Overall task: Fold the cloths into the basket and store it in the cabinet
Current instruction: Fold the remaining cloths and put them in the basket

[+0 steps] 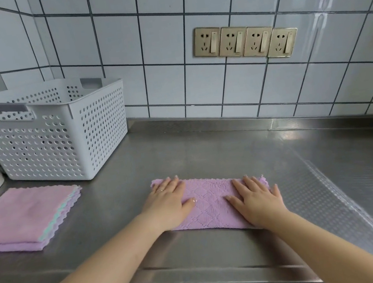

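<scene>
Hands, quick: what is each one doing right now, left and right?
Left hand: open, fingers flat, pressing the left end of the purple cloth.
Right hand: open, fingers flat, pressing the cloth's right end.

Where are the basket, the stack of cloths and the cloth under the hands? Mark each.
basket [99,138], head view, right perforated wall.
stack of cloths [24,215], head view, top pink cloth.
folded purple cloth [212,202], head view, bare middle between the hands.

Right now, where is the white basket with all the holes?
In the head view, the white basket sits at the back left of the steel counter, against the tiled wall, just behind the pile of cloths.
</scene>
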